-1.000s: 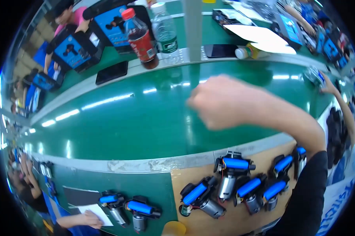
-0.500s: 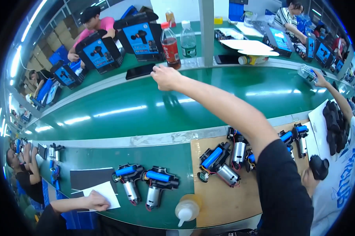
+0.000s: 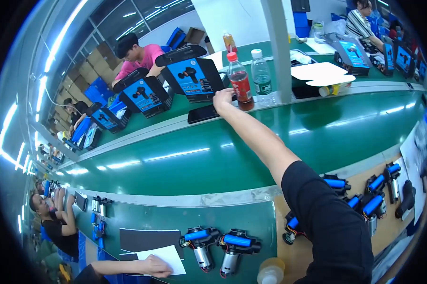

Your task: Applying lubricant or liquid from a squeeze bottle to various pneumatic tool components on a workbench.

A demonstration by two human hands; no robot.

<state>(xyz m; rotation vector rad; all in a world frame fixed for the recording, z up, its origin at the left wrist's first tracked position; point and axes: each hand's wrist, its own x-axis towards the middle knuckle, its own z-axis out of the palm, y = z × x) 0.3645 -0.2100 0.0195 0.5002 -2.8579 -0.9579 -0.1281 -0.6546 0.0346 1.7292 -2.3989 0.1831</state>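
My right hand reaches far across the green bench, bent at the wrist beside a red-labelled drink bottle. Its fingertips come up to the bottle's left side; the far fingers are hidden, so I cannot tell whether they grip it. Below that hand a black phone lies flat on the ledge. My left hand rests curled into a fist on a white sheet of paper, which overlaps dark grey sheets. To its right lie two motor assemblies with blue battery cells and silver motors.
A clear bottle stands beside the red-labelled one, next to a post. Printed black boxes line the far side, where a person in pink sits. More assemblies lie on a brown board beside a glue-coloured squeeze bottle.
The view has swung, shifting the bench right and down. My right hand has come up to the bottle's left side. My left fist remains on the paper.
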